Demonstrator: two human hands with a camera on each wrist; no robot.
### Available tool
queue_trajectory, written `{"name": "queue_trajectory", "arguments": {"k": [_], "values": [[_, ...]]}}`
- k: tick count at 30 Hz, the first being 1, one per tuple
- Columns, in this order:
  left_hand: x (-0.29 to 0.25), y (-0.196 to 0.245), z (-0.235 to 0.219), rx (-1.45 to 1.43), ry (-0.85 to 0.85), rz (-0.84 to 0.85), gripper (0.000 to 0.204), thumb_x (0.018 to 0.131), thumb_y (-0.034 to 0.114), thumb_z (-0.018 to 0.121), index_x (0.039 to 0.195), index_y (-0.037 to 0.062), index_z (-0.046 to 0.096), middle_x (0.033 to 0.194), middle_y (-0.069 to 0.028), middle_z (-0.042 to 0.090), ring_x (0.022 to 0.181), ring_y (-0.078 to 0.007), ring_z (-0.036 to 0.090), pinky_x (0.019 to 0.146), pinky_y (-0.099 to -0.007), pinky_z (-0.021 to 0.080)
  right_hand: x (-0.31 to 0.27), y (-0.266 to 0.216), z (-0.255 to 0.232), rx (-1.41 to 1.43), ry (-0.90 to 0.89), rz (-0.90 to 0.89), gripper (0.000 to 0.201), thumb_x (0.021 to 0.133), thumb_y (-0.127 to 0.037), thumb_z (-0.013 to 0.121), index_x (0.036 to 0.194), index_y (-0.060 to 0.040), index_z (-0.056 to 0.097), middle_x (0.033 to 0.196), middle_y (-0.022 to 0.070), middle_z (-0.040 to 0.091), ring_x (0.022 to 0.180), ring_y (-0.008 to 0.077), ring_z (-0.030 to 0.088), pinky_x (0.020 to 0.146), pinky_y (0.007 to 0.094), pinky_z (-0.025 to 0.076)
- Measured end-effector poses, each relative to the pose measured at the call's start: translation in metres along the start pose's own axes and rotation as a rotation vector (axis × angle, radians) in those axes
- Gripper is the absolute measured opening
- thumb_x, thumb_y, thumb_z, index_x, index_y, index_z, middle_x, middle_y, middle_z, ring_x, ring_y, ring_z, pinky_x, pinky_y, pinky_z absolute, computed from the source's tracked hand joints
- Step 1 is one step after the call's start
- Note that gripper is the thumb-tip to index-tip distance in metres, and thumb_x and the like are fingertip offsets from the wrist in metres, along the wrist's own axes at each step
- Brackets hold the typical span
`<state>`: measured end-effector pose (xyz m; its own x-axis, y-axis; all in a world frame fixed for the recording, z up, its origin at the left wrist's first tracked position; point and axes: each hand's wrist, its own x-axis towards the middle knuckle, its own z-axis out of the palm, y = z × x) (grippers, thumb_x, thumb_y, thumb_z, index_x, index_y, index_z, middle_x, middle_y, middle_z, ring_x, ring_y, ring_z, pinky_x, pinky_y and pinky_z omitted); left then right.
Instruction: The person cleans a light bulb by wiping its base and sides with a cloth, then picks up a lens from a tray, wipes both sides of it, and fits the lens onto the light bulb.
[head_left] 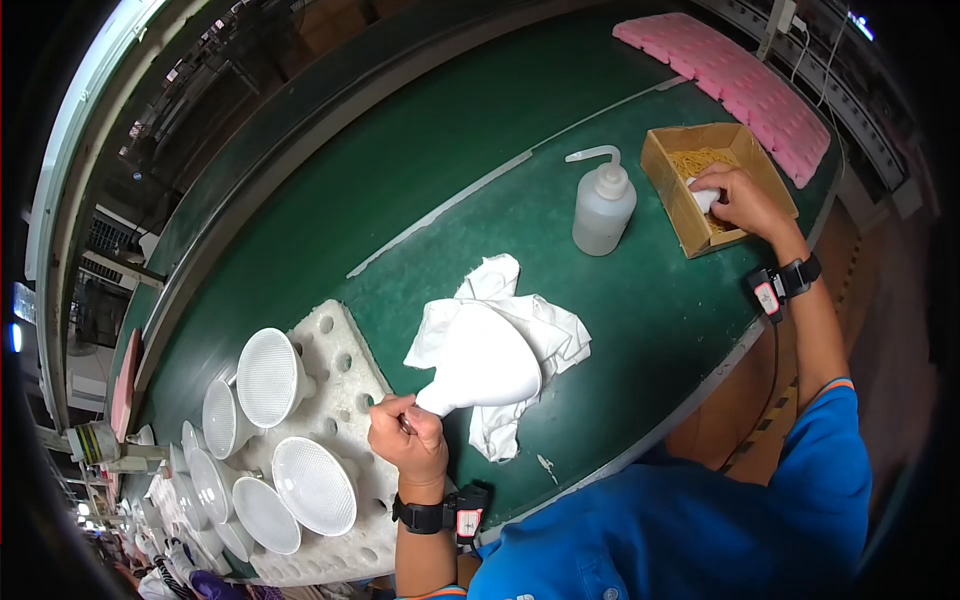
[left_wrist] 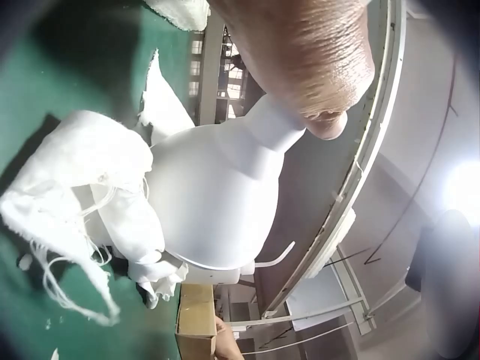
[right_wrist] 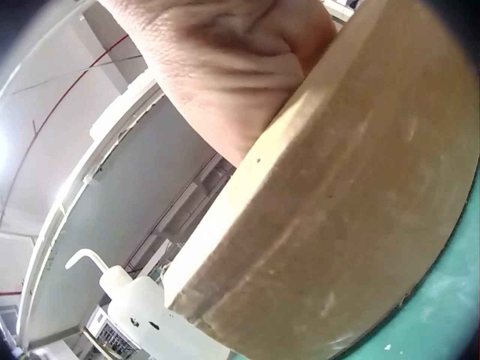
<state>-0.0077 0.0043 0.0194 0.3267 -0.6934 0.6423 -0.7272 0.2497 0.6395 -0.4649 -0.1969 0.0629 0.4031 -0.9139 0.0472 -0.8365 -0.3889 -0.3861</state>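
Note:
My left hand [head_left: 410, 437] grips a white reflector lamp [head_left: 485, 360] by its narrow neck, low over the green bench. Beneath the lamp lies a crumpled white cloth [head_left: 565, 335], its frayed threads showing in the left wrist view. My right hand [head_left: 745, 200] reaches into a cardboard box [head_left: 668, 205] at the right and pinches a small white wad [head_left: 704, 196], which looks like cloth. Around that wad are thin yellow bands [head_left: 695, 160]. In the right wrist view the box's wall [right_wrist: 322, 210] hides my right fingers.
A wash bottle [head_left: 603, 215] with a bent spout stands left of the box. Several reflector lamps [head_left: 315, 487] sit in a white foam tray [head_left: 345, 400] with holes at the left. Pink foam [head_left: 735, 80] lies at the far right, and a raised rail [head_left: 230, 210] borders the bench's far side.

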Motion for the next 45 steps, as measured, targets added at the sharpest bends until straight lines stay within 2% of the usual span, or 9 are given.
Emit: {"name": "queue_trajectory", "arguments": {"k": [6,10,13,21,25,28,36,43,45], "values": [[-0.005,-0.006,-0.001,-0.026,-0.023,0.065,0.013,0.08,0.012,0.052,0.081,-0.0003,0.051,0.059,-0.0082,0.047,0.05,-0.0159,0.043,0.047,-0.0278,0.034,-0.036,-0.092,-0.03,0.272,0.623,0.051,0.026,0.078,0.001,0.06,0.103,0.0014,0.067,0.095,0.0081,0.058,0.088,0.0179,0.057,0.076,0.0271,0.044],[-0.006,-0.005,-0.002,-0.034,-0.05,0.131,0.011,0.08,0.01,0.051,0.079,-0.0009,0.049,0.056,-0.0056,0.042,0.049,-0.0122,0.038,0.046,-0.027,0.03,-0.039,-0.193,0.012,0.402,0.282,-0.346,0.03,0.072,-0.007,0.075,0.102,-0.0063,0.07,0.088,0.0074,0.057,0.074,0.0192,0.057,0.062,0.0265,0.045],[-0.009,-0.004,-0.004,0.021,-0.053,0.169,0.011,0.079,0.009,0.051,0.078,-0.0014,0.049,0.055,-0.0059,0.042,0.048,-0.0124,0.038,0.045,-0.0269,0.03,-0.011,-0.224,0.061,0.394,0.251,-0.587,0.03,0.079,-0.006,0.066,0.108,-0.0023,0.062,0.084,0.0119,0.051,0.072,0.0266,0.055,0.063,0.0337,0.046],[-0.009,0.0,-0.004,0.019,-0.038,0.108,0.013,0.079,0.009,0.051,0.074,-0.0016,0.047,0.055,-0.0089,0.044,0.048,-0.0147,0.041,0.047,-0.0271,0.035,-0.075,-0.222,0.106,0.455,-0.053,-0.536,0.03,0.083,-0.002,0.06,0.112,-0.0049,0.06,0.079,0.0088,0.048,0.069,0.0236,0.053,0.058,0.0359,0.043],[-0.004,0.003,-0.002,0.057,-0.02,0.177,0.013,0.079,0.01,0.051,0.074,-0.0018,0.047,0.056,-0.0105,0.047,0.049,-0.0155,0.043,0.048,-0.0277,0.037,-0.05,-0.225,0.061,0.386,0.245,-0.43,0.028,0.081,-0.003,0.062,0.109,-0.002,0.061,0.076,0.0103,0.046,0.068,0.0248,0.052,0.059,0.0345,0.043],[-0.008,0.0,-0.005,0.06,-0.035,0.136,0.013,0.078,0.01,0.052,0.073,-0.0016,0.046,0.057,-0.0114,0.049,0.049,-0.0162,0.044,0.048,-0.0277,0.038,-0.007,-0.24,0.067,0.418,0.342,-0.628,0.03,0.081,-0.003,0.062,0.111,0.0011,0.058,0.076,0.0122,0.046,0.068,0.0267,0.053,0.06,0.0354,0.043],[-0.008,0.004,-0.004,0.054,-0.052,0.128,0.013,0.078,0.01,0.051,0.074,-0.0018,0.047,0.056,-0.0101,0.047,0.05,-0.0143,0.041,0.048,-0.0271,0.037,-0.076,-0.229,0.095,0.358,0.022,-0.5,0.038,0.08,-0.001,0.064,0.118,-0.0044,0.059,0.073,0.0093,0.048,0.064,0.024,0.052,0.055,0.0338,0.043],[-0.007,0.003,-0.006,0.047,-0.01,0.022,0.011,0.073,0.01,0.055,0.071,0.0002,0.049,0.06,-0.0157,0.056,0.05,-0.0272,0.055,0.052,-0.0339,0.047,-0.025,-0.236,0.045,0.387,0.393,-0.391,0.018,0.081,-0.002,0.062,0.099,-0.0012,0.064,0.072,0.0108,0.049,0.071,0.0251,0.055,0.06,0.0338,0.045],[-0.006,0.002,-0.005,0.048,0.0,0.02,0.013,0.074,0.011,0.055,0.07,0.0001,0.049,0.06,-0.0157,0.056,0.05,-0.0275,0.055,0.052,-0.0338,0.047,-0.008,-0.243,0.073,0.341,0.317,-0.556,0.023,0.08,-0.001,0.06,0.103,-0.0005,0.063,0.073,0.0107,0.048,0.072,0.0256,0.055,0.061,0.0338,0.046]]}}
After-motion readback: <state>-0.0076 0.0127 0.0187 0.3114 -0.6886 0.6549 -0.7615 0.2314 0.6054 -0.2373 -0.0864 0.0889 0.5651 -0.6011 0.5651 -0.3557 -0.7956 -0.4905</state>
